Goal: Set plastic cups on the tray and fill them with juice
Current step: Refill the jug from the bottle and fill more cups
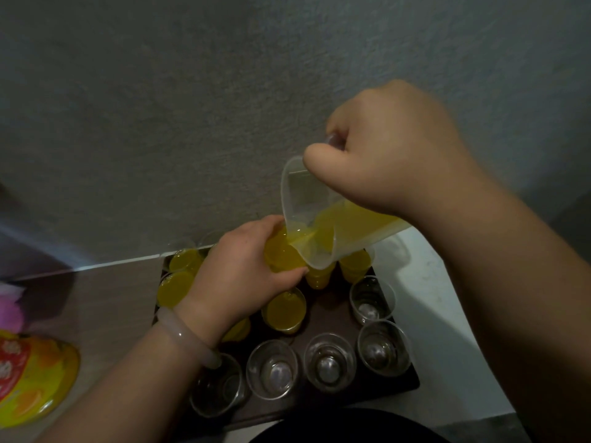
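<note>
With right fingers [339,187] gripping the translucent plastic juice jug [303,199] and left fingers [256,230] gripping a clear plastic cup [281,255] under its spout, we judge filling about half done: five empty cups [329,362] nearer us than the left fingers remain on the dark rectangular tray [332,311].

A beige bench [105,302] carries a dark brown rectangular tray [329,310]. Well apart, at its left edge, lies a glossy yellow and red packet [35,378].

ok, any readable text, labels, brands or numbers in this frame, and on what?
Nothing legible.
On the yellow-and-red packet: pale marks on its red patch, too blurred to read.
No print visible on the jug, the held cup, the empty cups or the tray.
</note>
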Demonstrator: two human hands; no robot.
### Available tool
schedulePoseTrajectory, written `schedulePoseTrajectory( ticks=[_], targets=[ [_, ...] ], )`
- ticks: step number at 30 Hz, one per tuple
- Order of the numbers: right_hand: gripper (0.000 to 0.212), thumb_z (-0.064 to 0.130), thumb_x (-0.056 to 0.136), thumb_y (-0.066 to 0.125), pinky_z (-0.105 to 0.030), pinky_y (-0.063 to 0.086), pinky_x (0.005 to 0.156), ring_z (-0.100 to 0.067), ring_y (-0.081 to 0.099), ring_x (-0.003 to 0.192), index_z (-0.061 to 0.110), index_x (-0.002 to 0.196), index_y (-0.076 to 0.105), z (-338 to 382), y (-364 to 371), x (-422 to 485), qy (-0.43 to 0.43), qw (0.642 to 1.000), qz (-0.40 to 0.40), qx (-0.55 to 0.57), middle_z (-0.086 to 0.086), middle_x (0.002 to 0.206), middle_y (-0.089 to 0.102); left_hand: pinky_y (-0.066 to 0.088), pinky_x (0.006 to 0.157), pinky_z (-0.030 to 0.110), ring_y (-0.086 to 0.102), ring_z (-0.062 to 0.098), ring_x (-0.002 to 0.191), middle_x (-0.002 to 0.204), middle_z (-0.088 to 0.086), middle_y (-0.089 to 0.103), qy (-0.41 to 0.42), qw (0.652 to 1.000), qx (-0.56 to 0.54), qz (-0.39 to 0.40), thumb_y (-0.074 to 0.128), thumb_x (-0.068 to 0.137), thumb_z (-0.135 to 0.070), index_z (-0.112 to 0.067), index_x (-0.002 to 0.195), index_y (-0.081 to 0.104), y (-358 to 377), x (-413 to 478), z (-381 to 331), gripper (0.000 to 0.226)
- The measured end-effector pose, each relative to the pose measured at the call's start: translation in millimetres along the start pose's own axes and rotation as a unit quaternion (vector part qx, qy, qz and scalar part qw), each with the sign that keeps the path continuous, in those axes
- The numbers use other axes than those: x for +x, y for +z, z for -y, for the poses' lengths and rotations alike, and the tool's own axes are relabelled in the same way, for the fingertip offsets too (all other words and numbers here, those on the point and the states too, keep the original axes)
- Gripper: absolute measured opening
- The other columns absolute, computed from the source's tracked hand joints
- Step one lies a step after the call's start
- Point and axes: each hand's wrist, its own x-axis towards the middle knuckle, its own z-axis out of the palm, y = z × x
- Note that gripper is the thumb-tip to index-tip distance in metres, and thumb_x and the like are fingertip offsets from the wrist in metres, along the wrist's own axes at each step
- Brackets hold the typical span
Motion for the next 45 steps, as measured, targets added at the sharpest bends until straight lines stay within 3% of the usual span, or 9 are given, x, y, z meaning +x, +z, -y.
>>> schedulePoseTrajectory(
  ticks=[5,10,13,16,24,27,31,38,45],
  targets=[
    [0.038,0.038,0.068,0.042,-0.025,0.013,0.047,-0.013,0.016,0.039,0.015,0.045,0.024,-14,2,-2,0.04,0.995,-0.016,0.085,0.002,0.039,0.018,0.045,0.085,0.021,0.057,0.008,0.103,0.114,-0.009,0.063,0.001,1.0,-0.011,-0.006,0.077,0.066,-0.046,-0.028,0.126,0.055,-2,1,-2,0.066],
    [0.041,0.033,0.071,0.052,-0.033,0.02,0.049,-0.011,0.017,0.041,0.016,0.044,0.026,-34,10,-9,0.13,0.967,-0.037,0.217,0.004,0.039,0.02,0.047,0.086,0.023,0.058,0.005,0.101,0.114,-0.013,0.062,-0.003,1.0,-0.028,-0.008,0.075,0.064,-0.05,-0.028,0.127,0.054,0,1,-1,0.069],
    [0.04,0.029,0.074,0.055,-0.035,0.022,0.05,-0.014,0.02,0.044,0.013,0.045,0.033,-46,12,-15,0.175,0.951,-0.052,0.248,0.005,0.043,0.021,0.049,0.092,0.028,0.057,0.005,0.108,0.12,-0.011,0.061,-0.01,0.999,-0.033,-0.003,0.071,0.062,-0.057,-0.026,0.131,0.052,1,0,0,0.078],
    [0.034,0.031,0.072,0.056,-0.043,0.032,0.047,-0.02,0.027,0.049,0.001,0.06,0.044,-57,12,-18,0.218,0.932,-0.09,0.274,-0.005,0.05,0.029,0.05,0.093,0.029,0.056,0.005,0.109,0.121,-0.01,0.06,-0.029,0.998,-0.055,-0.008,0.074,0.061,-0.056,-0.024,0.133,0.051,4,-1,-1,0.082],
    [0.035,0.028,0.07,0.052,-0.052,0.033,0.05,-0.025,0.028,0.054,-0.003,0.058,0.043,-66,21,-26,0.286,0.862,-0.163,0.385,-0.013,0.053,0.03,0.039,0.09,0.015,0.051,0.001,0.107,0.113,-0.016,0.054,-0.009,0.997,-0.066,0.037,0.08,0.063,-0.05,-0.026,0.136,0.046,10,-1,-8,0.084],
    [0.031,0.031,0.067,0.051,-0.049,0.031,0.052,-0.023,0.028,0.057,0.012,0.044,0.043,-65,25,-30,0.324,0.826,-0.177,0.426,-0.003,0.049,0.03,0.041,0.095,0.018,0.05,0.002,0.112,0.119,-0.014,0.05,0.021,0.995,-0.049,0.081,0.079,0.063,-0.05,-0.026,0.138,0.042,13,1,-9,0.087],
    [0.024,0.031,0.068,0.05,-0.041,0.026,0.055,-0.02,0.03,0.056,0.02,0.047,0.045,-61,29,-36,0.352,0.787,-0.175,0.476,-0.007,0.055,0.034,0.04,0.096,0.017,0.048,0.002,0.114,0.123,-0.013,0.047,0.054,0.99,-0.031,0.125,0.079,0.065,-0.045,-0.025,0.134,0.044,13,5,-15,0.079],
    [0.019,0.032,0.066,0.049,-0.048,0.032,0.054,-0.02,0.033,0.059,0.017,0.057,0.054,-61,33,-45,0.362,0.779,-0.186,0.477,-0.009,0.061,0.037,0.042,0.094,0.016,0.047,0.001,0.112,0.122,-0.012,0.045,0.101,0.977,-0.013,0.188,0.08,0.067,-0.04,-0.024,0.13,0.047,16,13,-23,0.073],
    [0.032,0.031,0.068,0.051,-0.035,0.026,0.051,-0.016,0.031,0.05,0.021,0.039,0.041,-75,35,-49,0.362,0.749,-0.225,0.507,0.001,0.048,0.034,0.041,0.094,0.015,0.047,0.002,0.11,0.123,-0.014,0.041,0.115,0.966,0.022,0.231,0.08,0.068,-0.04,-0.03,0.134,0.044,18,22,-23,0.075]
  ],
)
